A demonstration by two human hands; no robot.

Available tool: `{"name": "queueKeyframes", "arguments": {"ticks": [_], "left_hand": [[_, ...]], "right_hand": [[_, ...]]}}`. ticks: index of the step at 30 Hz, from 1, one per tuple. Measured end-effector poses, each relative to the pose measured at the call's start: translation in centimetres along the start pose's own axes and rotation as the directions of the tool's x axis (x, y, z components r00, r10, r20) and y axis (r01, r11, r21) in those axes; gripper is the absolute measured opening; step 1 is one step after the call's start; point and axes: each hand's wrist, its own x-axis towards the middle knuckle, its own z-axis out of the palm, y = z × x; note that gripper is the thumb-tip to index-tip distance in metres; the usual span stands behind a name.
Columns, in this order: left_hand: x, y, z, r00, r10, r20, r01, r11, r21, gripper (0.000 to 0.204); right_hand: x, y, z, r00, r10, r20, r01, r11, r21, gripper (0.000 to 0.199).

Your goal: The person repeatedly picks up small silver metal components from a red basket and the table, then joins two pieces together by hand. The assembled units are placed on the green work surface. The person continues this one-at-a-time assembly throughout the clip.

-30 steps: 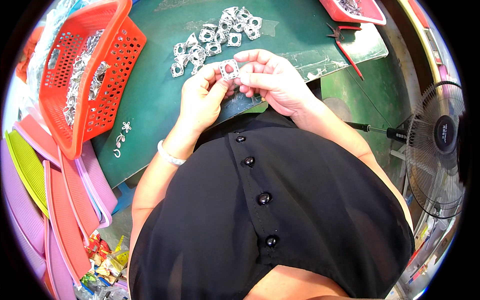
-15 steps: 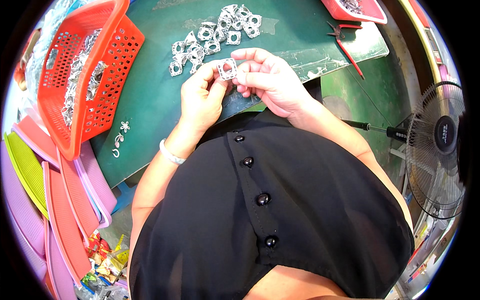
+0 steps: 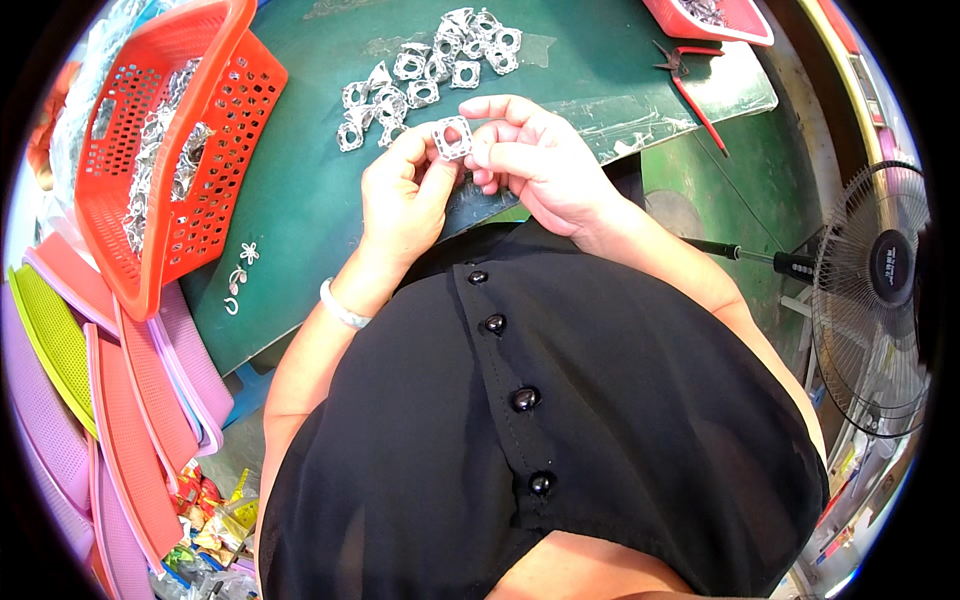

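Between my hands is a small square silver metal piece [image 3: 452, 138] with a round opening through its middle, tilted up toward me. My left hand [image 3: 405, 195] pinches its left and lower side between thumb and fingers. At its right edge my right hand [image 3: 545, 165] is closed, thumb and fingertips against the piece; the exact contact is partly hidden. Just beyond my hands lies a loose pile of similar silver pieces [image 3: 423, 93] on the green tabletop [image 3: 300, 190].
An orange-red perforated basket [image 3: 215, 215] of silver parts stands at left, with a few small ornaments [image 3: 238, 277] beside it. Red-handled pliers [image 3: 690, 95] and a pink tray [image 3: 725, 32] are at far right. Colored baskets [image 3: 130, 430] and a fan [image 3: 885, 270] flank me.
My hands and the silver piece have barely moved, only a slight drift left. An orange-brown shape at the far left rim has shifted.
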Motion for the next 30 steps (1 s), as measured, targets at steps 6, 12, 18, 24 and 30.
{"name": "queueKeyframes", "arguments": {"ticks": [6,12,18,24,30], "left_hand": [[0.1,2.2,-0.1,0.961,-0.273,0.051,0.273,0.962,0.014,0.012],[0.3,2.6,-0.5,0.9,-0.429,0.079,0.433,0.9,-0.044,0.014],[0.3,2.8,-0.5,0.874,-0.477,0.086,0.483,0.874,-0.061,0.014],[0.3,3.2,-0.5,0.866,-0.491,0.101,0.498,0.865,-0.067,0.014],[0.3,2.9,-0.7,0.858,-0.502,0.107,0.51,0.857,-0.078,0.014]], "right_hand": [[0.1,-0.3,-0.5,0.999,0.022,-0.023,-0.022,0.999,0.028,0.034],[0.1,-0.3,-0.5,0.999,0.034,-0.034,-0.034,0.999,0.008,0.031],[-0.1,-0.4,-0.8,0.998,0.057,0.0,-0.057,0.997,-0.055,0.032],[-0.1,-0.5,-0.7,0.998,0.068,-0.008,-0.069,0.996,-0.055,0.032],[-0.1,-0.5,-0.7,0.997,0.078,-0.012,-0.079,0.995,-0.059,0.031]]}}
